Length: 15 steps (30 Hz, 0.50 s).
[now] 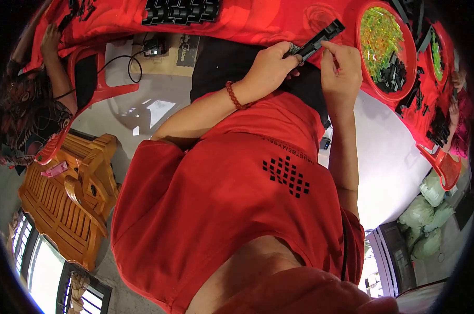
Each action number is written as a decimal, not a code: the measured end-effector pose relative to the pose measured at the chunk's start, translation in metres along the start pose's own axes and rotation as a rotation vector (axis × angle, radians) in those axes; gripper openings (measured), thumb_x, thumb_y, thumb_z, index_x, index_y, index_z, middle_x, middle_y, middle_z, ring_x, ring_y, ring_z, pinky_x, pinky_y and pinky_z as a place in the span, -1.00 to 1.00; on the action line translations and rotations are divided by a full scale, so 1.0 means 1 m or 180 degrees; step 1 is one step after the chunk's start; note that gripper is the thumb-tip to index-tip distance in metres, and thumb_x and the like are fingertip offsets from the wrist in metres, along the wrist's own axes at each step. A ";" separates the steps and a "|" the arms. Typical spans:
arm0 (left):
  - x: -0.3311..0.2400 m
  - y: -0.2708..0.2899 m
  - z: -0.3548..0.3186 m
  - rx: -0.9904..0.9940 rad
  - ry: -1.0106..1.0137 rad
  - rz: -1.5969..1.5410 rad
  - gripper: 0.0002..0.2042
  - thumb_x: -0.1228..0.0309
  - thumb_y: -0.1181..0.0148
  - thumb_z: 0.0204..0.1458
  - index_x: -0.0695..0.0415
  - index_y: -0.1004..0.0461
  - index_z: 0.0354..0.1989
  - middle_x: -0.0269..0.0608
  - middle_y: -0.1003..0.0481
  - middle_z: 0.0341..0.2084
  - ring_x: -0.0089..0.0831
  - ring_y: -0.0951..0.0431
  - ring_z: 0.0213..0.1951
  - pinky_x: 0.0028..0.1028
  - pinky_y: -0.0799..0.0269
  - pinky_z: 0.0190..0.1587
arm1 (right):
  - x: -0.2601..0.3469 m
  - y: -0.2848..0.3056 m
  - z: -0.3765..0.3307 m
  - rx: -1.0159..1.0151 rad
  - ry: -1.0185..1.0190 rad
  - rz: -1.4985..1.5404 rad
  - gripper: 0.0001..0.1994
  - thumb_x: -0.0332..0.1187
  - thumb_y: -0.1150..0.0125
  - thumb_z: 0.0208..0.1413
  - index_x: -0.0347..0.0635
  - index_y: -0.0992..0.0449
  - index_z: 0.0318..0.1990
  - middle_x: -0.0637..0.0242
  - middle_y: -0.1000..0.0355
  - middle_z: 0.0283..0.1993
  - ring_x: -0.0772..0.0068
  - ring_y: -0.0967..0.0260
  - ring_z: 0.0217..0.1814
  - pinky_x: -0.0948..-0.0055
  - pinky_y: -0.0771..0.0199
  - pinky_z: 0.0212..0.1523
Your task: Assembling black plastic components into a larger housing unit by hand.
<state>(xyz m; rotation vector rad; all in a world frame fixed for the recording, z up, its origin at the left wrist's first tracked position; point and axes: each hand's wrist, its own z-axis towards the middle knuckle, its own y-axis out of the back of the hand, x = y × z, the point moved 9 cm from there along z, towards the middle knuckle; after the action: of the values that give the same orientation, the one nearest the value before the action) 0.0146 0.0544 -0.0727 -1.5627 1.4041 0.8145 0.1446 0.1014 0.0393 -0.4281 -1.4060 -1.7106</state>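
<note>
The left hand [271, 68], with a red bead bracelet [232, 97] at its wrist, holds a long black plastic part [323, 39] closed between thumb and fingers at its lower end. The part slants up to the right, above the black cloth [218, 65] of the lap and against the near edge of the red tablecloth [268, 21]. The right hand [342, 70] is at the part's right side, thumb and index finger bent into a narrow pinch, the index fingertip at or just beside its edge; whether anything small is held between those fingertips, I cannot tell. Just right of this hand, a round red plastic tray [411, 58] bears a heap of translucent yellow strips [378, 36], with short black pieces [391, 76] at its near side. Farther right is another red tray [447, 58] with bright green strips [436, 55]. A row of black plastic parts [180, 11] lies on the cloth up and left of the hands. A co-worker's hand [51, 39] rests by the table at far left, near a red plastic chair [109, 93], with a slatted wooden bench [59, 209] standing behind
</note>
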 end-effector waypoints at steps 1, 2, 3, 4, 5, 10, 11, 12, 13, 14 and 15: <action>-0.001 0.000 0.000 -0.0005 -0.0005 0.0001 -0.83 0.43 -0.06 0.23 0.25 -0.49 -0.11 -0.30 -0.59 -0.29 -0.57 -0.57 -0.35 -0.53 -0.47 -0.29 | 0.005 -0.001 0.001 0.0031 0.0253 -0.0424 -0.83 -0.51 -0.25 0.04 -0.17 -0.63 -0.18 0.30 -0.41 -0.33 0.35 -0.35 -0.31 0.38 -0.29 -0.26; -0.004 0.000 -0.002 -0.0056 0.0006 0.0174 -0.83 0.43 -0.06 0.23 0.25 -0.49 -0.11 -0.30 -0.60 -0.29 -0.58 -0.57 -0.35 -0.53 -0.47 -0.29 | 0.011 -0.002 0.001 0.0061 0.0506 -0.0849 -0.82 -0.50 -0.26 0.00 -0.14 -0.64 -0.20 0.32 -0.41 -0.32 0.31 -0.37 -0.26 0.33 -0.26 -0.20; -0.005 0.001 -0.002 -0.0107 0.0016 0.0347 -0.83 0.43 -0.07 0.23 0.25 -0.49 -0.11 -0.30 -0.60 -0.29 -0.58 -0.57 -0.35 -0.53 -0.47 -0.29 | 0.013 -0.002 0.003 0.0059 0.0513 -0.0845 -0.82 -0.50 -0.26 0.00 -0.14 -0.64 -0.20 0.32 -0.41 -0.32 0.31 -0.37 -0.26 0.33 -0.26 -0.20; -0.005 0.000 -0.002 -0.0107 0.0011 0.0348 -0.83 0.43 -0.07 0.23 0.25 -0.49 -0.11 -0.30 -0.60 -0.29 -0.58 -0.57 -0.35 -0.53 -0.47 -0.29 | 0.021 -0.003 0.005 0.0097 0.0673 -0.1141 -0.81 -0.48 -0.27 -0.04 -0.12 -0.64 -0.22 0.33 -0.43 -0.30 0.30 -0.38 -0.21 0.29 -0.22 -0.15; -0.006 0.001 -0.002 -0.0145 -0.0041 0.0511 -0.83 0.42 -0.08 0.24 0.26 -0.48 -0.11 -0.29 -0.60 -0.31 -0.58 -0.57 -0.36 -0.53 -0.48 -0.29 | 0.027 -0.006 0.005 0.0134 0.0832 -0.1436 -0.80 -0.46 -0.27 -0.08 -0.11 -0.64 -0.24 0.34 -0.44 -0.28 0.29 -0.39 -0.15 0.25 -0.17 -0.10; -0.012 0.001 -0.003 -0.0303 -0.0338 0.0702 -0.79 0.38 -0.12 0.17 0.30 -0.47 -0.16 0.02 -0.58 -0.49 -0.15 -0.63 -0.40 -0.25 -0.47 -0.28 | 0.031 -0.019 0.005 0.0432 0.0841 -0.1680 -0.82 -0.43 -0.25 -0.07 -0.15 -0.65 -0.26 0.33 -0.44 -0.26 0.30 -0.38 -0.15 0.20 -0.16 -0.07; -0.016 0.002 -0.005 -0.0342 -0.0464 0.0886 -0.79 0.38 -0.12 0.17 0.30 -0.47 -0.18 0.03 -0.57 -0.50 -0.11 -0.63 -0.40 -0.22 -0.47 -0.28 | 0.028 -0.021 0.005 0.0537 0.0751 -0.1773 -0.82 -0.43 -0.24 -0.07 -0.17 -0.65 -0.26 0.32 -0.44 -0.26 0.29 -0.38 -0.15 0.19 -0.15 -0.07; -0.020 0.002 -0.006 -0.0382 -0.0589 0.1070 -0.79 0.38 -0.11 0.18 0.30 -0.46 -0.19 0.04 -0.57 -0.51 -0.08 -0.62 -0.40 -0.20 -0.46 -0.28 | 0.028 -0.022 0.005 0.0539 0.0758 -0.1772 -0.82 -0.43 -0.24 -0.07 -0.17 -0.65 -0.26 0.32 -0.44 -0.26 0.29 -0.38 -0.15 0.19 -0.15 -0.07; -0.020 0.002 -0.006 -0.0385 -0.0589 0.1066 -0.79 0.38 -0.11 0.18 0.30 -0.46 -0.19 0.04 -0.57 -0.51 -0.08 -0.62 -0.40 -0.20 -0.46 -0.28 | 0.026 -0.022 0.005 0.0528 0.0746 -0.1771 -0.82 -0.43 -0.23 -0.06 -0.17 -0.65 -0.26 0.31 -0.44 -0.26 0.27 -0.38 -0.15 0.19 -0.16 -0.07; -0.019 0.001 -0.006 -0.0356 -0.0588 0.1136 -0.81 0.40 -0.10 0.20 0.29 -0.46 -0.17 -0.01 -0.57 -0.49 -0.23 -0.61 -0.43 -0.30 -0.47 -0.32 | 0.025 -0.022 0.005 0.0517 0.0733 -0.1770 -0.82 -0.42 -0.22 -0.06 -0.17 -0.65 -0.26 0.29 -0.44 -0.26 0.25 -0.38 -0.16 0.19 -0.16 -0.07; -0.018 0.001 -0.006 -0.0327 -0.0586 0.1207 -0.83 0.42 -0.10 0.22 0.28 -0.46 -0.16 -0.06 -0.58 -0.46 -0.38 -0.61 -0.45 -0.39 -0.48 -0.36 | 0.023 -0.023 0.005 0.0520 0.0736 -0.1771 -0.82 -0.42 -0.22 -0.06 -0.17 -0.65 -0.26 0.29 -0.44 -0.26 0.25 -0.38 -0.16 0.19 -0.16 -0.07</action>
<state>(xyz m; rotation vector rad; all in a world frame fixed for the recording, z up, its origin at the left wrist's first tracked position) 0.0106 0.0571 -0.0542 -1.2726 1.5630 1.2409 0.1125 0.0973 0.0431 0.2747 -1.5652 -1.9757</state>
